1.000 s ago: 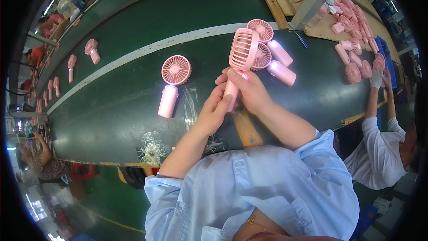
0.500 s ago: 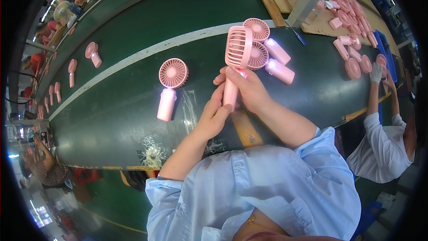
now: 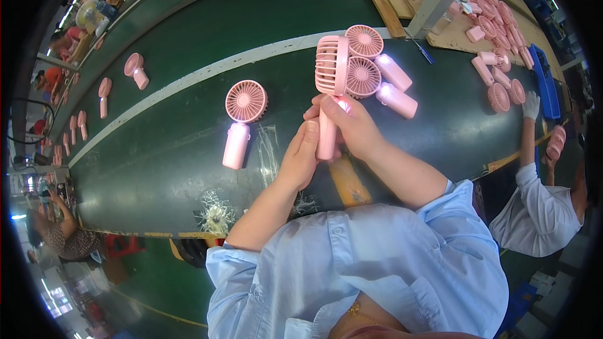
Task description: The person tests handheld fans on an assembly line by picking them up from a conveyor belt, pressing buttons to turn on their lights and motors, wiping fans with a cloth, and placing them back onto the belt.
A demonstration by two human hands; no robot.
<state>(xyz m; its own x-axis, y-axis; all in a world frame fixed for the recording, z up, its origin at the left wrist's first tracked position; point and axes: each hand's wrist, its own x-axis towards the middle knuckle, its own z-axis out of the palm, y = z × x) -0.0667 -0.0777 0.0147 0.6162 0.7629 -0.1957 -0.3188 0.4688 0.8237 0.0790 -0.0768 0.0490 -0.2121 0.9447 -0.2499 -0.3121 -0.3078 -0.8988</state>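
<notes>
While one lit fan (image 3: 236, 144) lies left on green table (image 3: 138, 182), left hand (image 3: 300, 158) holds low part of raised fan (image 3: 327, 130). Raised fan is in middle, over table, cage (image 3: 330, 66) at far end. Looks light and stiff, maybe slippery; thin bars may crack. Best hold: smooth handle (image 3: 326, 143), not cage. Right hand (image 3: 355, 127) grips handle higher up, thumb across front. Farther right lie two more lit fans (image 3: 397, 100).

One pink fan (image 3: 328, 122) is held by one left hand (image 3: 301, 157) and one right hand (image 3: 355, 127); from it, one lone fan (image 3: 237, 133) is seen toward nine o'clock, two fans (image 3: 363, 76) and one pen (image 3: 426, 56) toward two.
</notes>
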